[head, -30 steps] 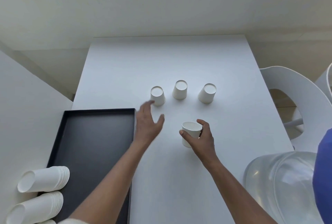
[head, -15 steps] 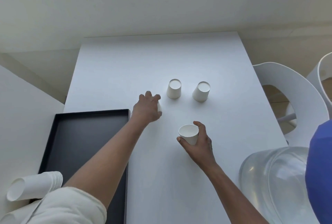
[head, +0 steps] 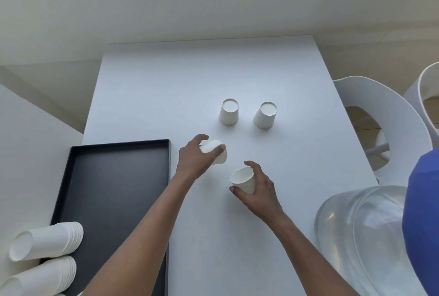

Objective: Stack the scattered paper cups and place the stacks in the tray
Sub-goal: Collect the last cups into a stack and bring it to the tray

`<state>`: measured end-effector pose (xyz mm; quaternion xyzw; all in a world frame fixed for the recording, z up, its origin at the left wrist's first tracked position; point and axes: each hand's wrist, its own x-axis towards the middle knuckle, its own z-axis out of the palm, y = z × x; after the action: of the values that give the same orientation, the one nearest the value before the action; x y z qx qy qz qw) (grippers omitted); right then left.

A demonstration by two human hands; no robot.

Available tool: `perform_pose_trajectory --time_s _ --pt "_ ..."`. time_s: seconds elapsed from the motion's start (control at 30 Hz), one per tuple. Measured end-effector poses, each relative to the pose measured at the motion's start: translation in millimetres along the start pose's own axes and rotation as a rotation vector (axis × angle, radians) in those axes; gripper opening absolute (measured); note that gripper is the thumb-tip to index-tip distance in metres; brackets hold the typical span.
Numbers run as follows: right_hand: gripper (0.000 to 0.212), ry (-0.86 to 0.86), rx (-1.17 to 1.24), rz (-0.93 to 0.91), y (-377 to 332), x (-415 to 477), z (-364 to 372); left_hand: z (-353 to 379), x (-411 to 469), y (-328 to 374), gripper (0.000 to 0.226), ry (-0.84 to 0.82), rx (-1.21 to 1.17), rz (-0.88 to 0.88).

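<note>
While the left hand [head: 193,161] closes its fingers over a tilted paper cup [head: 215,152] just right of the black tray [head: 114,191], the right hand [head: 257,188] grips an upright cup [head: 244,179], mouth up, apparently a little above the white table [head: 190,86]. Two more cups stand upside down farther back, one [head: 228,112] beside the other [head: 265,115], and two stacks of cups [head: 45,241] lie on their sides at the tray's near left corner.

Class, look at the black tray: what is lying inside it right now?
Two stacks of paper cups lie on their sides at the black tray near corner. The left forearm covers part of its floor.
</note>
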<state>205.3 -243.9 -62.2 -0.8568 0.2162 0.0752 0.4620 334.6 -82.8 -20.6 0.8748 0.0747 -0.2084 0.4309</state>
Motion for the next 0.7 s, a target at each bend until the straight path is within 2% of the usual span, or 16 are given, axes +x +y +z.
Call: perform_pose_trajectory --time_s 0.07,0.13,0.23,0.4,0.47,0.7 --pt "0.071 -0.02 -0.022 -0.042 -4.5 -0.6 0.6 2.2 -11.2 -1.5 0.059 -0.011 -0.118 0.005" --pt "0.07 -0.034 -0.05 -0.072 -9.0 0.4 1.0 7.3 -19.1 -6.4 0.059 -0.042 -0.14 0.047" --pt "0.07 -0.03 -0.066 -0.111 -15.6 2.9 2.0 13.6 -25.3 -9.9 0.062 -0.155 -0.181 0.096" --pt "0.069 -0.023 -0.062 -0.162 -17.1 6.9 -1.4 13.0 -31.5 -8.3 0.048 -0.269 -0.174 0.178" --pt "0.074 -0.031 -0.064 -0.152 -16.6 6.4 -3.0 12.1 -31.6 -7.3 0.049 -0.252 -0.172 0.19" --pt "0.086 -0.026 -0.021 -0.069 -13.8 1.6 0.0 13.5 -24.2 -7.7 0.052 -0.011 -0.34 0.117"
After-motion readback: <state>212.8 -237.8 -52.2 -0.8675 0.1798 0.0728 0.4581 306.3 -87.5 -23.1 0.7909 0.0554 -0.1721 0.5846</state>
